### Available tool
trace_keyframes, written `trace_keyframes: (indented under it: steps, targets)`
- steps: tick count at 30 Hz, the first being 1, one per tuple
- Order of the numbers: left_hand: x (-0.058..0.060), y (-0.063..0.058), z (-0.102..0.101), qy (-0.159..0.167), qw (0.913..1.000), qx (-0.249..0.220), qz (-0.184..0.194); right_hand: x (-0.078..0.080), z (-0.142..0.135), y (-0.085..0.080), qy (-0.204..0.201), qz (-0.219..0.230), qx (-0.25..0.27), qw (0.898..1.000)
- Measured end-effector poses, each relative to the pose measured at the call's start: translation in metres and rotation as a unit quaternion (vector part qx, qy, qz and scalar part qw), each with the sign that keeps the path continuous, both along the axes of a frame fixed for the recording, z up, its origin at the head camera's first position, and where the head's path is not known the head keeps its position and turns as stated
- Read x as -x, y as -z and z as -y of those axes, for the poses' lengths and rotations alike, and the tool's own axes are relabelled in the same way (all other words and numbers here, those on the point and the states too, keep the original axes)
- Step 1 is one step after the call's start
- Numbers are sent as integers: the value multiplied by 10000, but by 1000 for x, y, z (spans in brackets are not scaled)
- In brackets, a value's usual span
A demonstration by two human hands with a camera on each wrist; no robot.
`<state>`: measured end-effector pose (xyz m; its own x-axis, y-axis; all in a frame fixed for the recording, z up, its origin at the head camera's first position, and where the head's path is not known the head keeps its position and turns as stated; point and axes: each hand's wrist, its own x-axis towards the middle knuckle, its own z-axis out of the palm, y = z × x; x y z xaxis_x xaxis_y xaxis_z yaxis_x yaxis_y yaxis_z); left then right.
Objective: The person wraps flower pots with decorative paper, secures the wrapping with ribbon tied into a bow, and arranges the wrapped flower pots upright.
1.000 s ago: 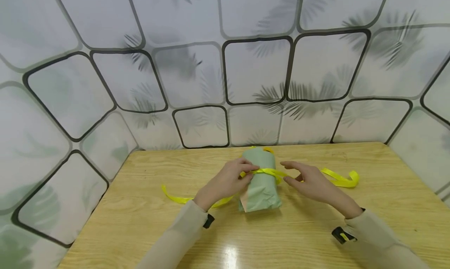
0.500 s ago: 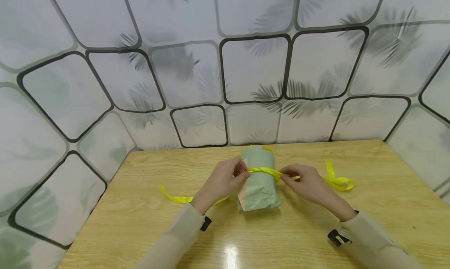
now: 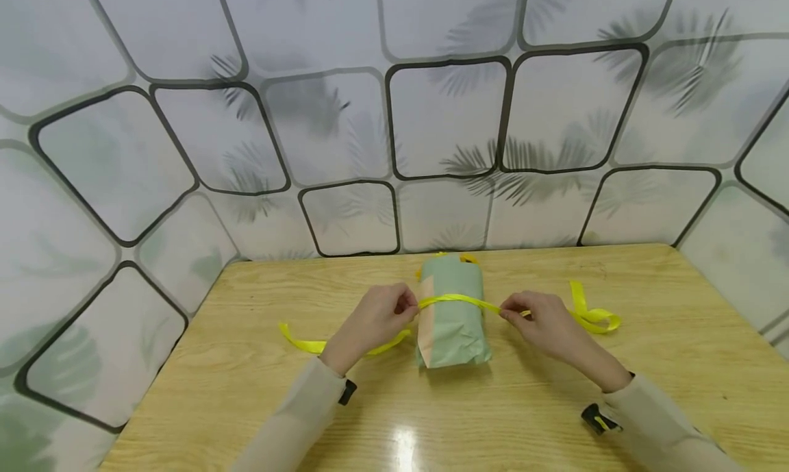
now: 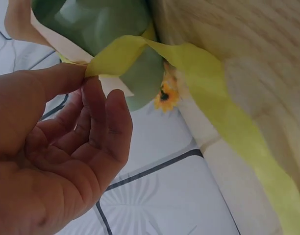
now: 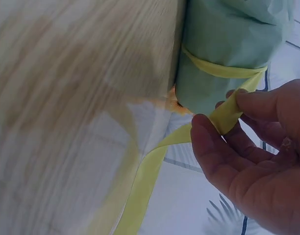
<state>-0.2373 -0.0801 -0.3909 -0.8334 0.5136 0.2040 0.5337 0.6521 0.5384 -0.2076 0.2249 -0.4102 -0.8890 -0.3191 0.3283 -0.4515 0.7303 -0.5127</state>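
A bundle wrapped in green paper (image 3: 456,335) with a pale pink edge lies on the table, and yellow-orange flowers (image 4: 165,93) peek from its far end. Around its middle runs a yellow ribbon (image 3: 456,298), pulled out to both sides. My left hand (image 3: 379,321) pinches the ribbon between thumb and fingertip at the bundle's left side. At the right side, my right hand (image 3: 545,325) pinches the other length between thumb and fingers. In the right wrist view the ribbon (image 5: 218,68) hugs the paper before reaching the thumb. Both hands are apart from the paper.
One loose ribbon tail (image 3: 302,342) trails left on the wooden table (image 3: 493,424); another tail (image 3: 594,318) curls at the right. A patterned wall covering (image 3: 444,129) rises behind the table's back edge.
Both hands have moved outward from the bundle, drawing the ribbon straighter across it. My right hand, loosely beside the ribbon a second ago, now pinches it.
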Motion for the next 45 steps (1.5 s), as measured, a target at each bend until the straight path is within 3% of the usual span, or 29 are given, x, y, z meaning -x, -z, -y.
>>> trace_keyframes:
  steps: [7, 18, 25, 30, 35, 39, 45]
  targets:
    - [2, 7, 5, -100, 9999, 87, 23, 1, -3, 3, -7, 131, -113, 9999]
    - [1, 8, 4, -42, 9997, 192, 133, 1, -3, 4, 240, 323, -331, 9986]
    - [1, 3, 2, -150, 9985, 287, 450, 7, -5, 2, 166, 103, -488, 9986]
    - [1, -1, 2, -324, 9953, 561, 721, 8, -4, 5, -9, 445, -529, 9976]
    - [3, -2, 6, -118, 9937, 828, 743, 7, 0, 5, -28, 485, -468, 9977]
    - [5, -1, 12, 85, 9934, 624, 963, 5, 1, 2, 44, 538, -415, 9977]
    - [9, 1, 25, 45, 9846, 39, 1750, 3, -1, -1, 108, 795, -202, 9966]
